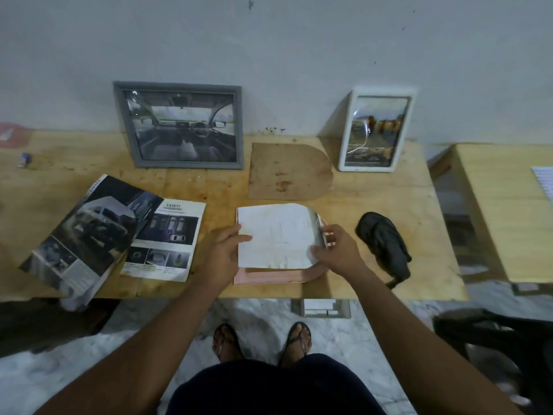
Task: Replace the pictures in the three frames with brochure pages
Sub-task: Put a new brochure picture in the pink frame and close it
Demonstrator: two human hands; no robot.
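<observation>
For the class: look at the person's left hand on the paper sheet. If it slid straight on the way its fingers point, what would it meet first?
The left hand points right across the paper sheet, so it would probably meet the right hand first, at the sheet's curled right edge. Depth is unclear.

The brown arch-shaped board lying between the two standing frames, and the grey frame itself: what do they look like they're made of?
The arch-shaped board looks like hardboard or thick card: matte brown, flat and thin, stained, with a chipped corner. The grey frame could be painted wood or plastic, I can't tell which; its surface is dull, even grey, and the pane shows a reflection, so glass or clear plastic.
</observation>
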